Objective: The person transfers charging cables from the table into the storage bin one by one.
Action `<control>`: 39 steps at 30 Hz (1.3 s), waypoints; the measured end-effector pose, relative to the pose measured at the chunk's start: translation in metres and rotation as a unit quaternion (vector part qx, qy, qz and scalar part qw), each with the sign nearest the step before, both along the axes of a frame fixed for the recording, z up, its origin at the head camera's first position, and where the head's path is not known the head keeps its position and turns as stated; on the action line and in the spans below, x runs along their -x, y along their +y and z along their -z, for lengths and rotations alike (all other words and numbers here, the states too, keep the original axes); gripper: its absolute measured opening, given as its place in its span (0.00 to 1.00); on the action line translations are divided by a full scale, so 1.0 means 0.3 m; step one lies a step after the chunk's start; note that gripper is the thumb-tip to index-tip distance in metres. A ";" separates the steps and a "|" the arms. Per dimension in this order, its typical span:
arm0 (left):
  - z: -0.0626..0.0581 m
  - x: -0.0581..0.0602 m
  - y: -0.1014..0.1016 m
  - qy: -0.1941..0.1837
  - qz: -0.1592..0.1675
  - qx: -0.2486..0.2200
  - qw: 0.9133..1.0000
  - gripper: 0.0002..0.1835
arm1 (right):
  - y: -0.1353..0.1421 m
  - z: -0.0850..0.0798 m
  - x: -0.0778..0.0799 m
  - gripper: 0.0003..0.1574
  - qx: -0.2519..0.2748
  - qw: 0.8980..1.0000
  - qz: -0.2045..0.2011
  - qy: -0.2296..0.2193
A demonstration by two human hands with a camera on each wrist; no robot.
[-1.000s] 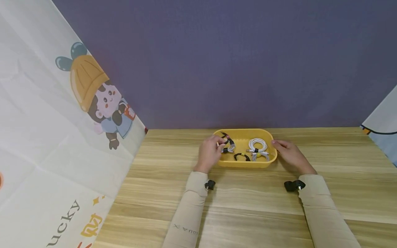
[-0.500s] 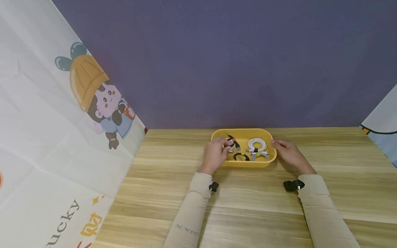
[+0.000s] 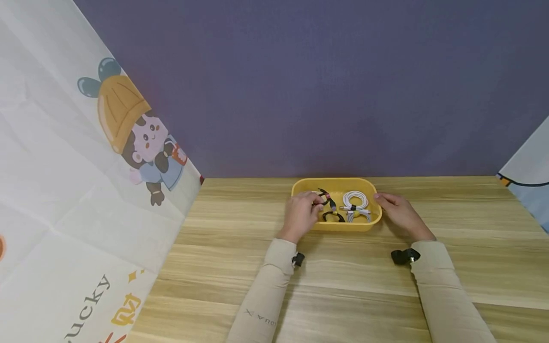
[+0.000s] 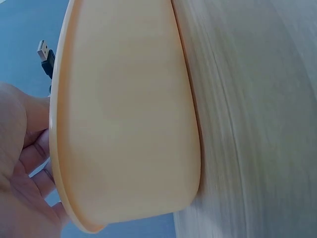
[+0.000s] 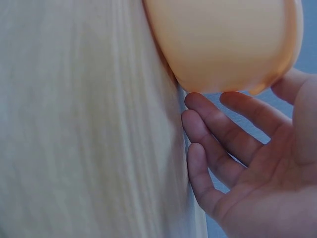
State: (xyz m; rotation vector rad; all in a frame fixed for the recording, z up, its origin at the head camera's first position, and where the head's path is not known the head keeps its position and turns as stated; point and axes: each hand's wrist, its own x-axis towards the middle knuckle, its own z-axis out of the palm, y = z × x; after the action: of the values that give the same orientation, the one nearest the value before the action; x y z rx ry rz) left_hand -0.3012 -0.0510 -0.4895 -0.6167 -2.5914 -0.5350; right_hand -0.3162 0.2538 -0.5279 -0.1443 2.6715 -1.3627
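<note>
A yellow plastic basket stands on the wooden table against the back wall. My left hand reaches over its left front rim and pinches a coiled black USB cable with a reddish tie. That cable's metal plug sticks up past the rim in the left wrist view. A white cable at the basket's left end is mostly hidden behind this hand. At the right end my right hand grips the rim, its thumb over the edge and fingers by the outer wall.
Inside the basket, a coiled white cable lies at the right, behind a grey cable with a yellow tie. A small black cable coil rests near the front wall. A purple-grey wall rises behind the table.
My left hand has shifted right inside the basket, carrying the black USB cable toward the middle. The basket has slid very slightly left; my right hand keeps its hold on the rim.
</note>
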 end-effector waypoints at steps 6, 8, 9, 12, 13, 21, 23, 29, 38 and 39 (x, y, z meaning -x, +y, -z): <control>0.000 0.003 0.013 0.010 0.014 0.004 1.000 0.02 | 0.001 0.001 -0.002 0.52 0.004 1.000 0.000 -0.005; -0.003 0.003 0.020 0.009 0.016 0.005 1.000 0.02 | 0.001 0.001 -0.001 0.52 0.005 1.000 0.000 -0.006; -0.005 0.003 0.024 0.008 0.016 0.007 1.000 0.02 | 0.002 0.002 -0.001 0.52 0.005 1.000 -0.001 -0.008; -0.010 0.006 0.040 -0.001 0.011 0.017 1.000 0.02 | 0.004 0.003 -0.001 0.52 0.005 1.000 0.001 -0.009; -0.011 0.008 0.046 -0.003 0.008 0.021 1.000 0.03 | 0.005 0.003 -0.001 0.52 0.005 1.000 0.002 -0.008; -0.019 0.025 0.090 -0.028 -0.011 0.050 0.998 0.03 | 0.007 0.005 0.000 0.52 0.011 1.000 0.000 -0.012; -0.016 0.031 0.100 -0.036 -0.017 0.055 0.998 0.04 | 0.008 0.005 0.000 0.52 0.012 1.000 -0.001 -0.016; -0.005 0.050 0.123 -0.037 -0.030 0.075 0.996 0.03 | 0.009 0.007 0.002 0.52 0.009 1.000 0.001 -0.016; 0.000 0.067 0.151 -0.071 -0.034 0.086 0.993 0.03 | 0.004 0.004 0.002 0.51 0.005 1.000 0.002 -0.013; 0.000 0.068 0.154 -0.074 -0.035 0.086 0.993 0.04 | 0.004 0.005 0.003 0.51 0.004 1.000 0.002 -0.013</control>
State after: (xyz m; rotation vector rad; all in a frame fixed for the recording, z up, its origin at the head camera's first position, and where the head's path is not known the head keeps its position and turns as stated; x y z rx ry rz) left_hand -0.3215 -0.0048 -0.4894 -0.5586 -2.8093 -0.3496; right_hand -0.3170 0.2549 -0.5293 -0.1220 2.6467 -1.3670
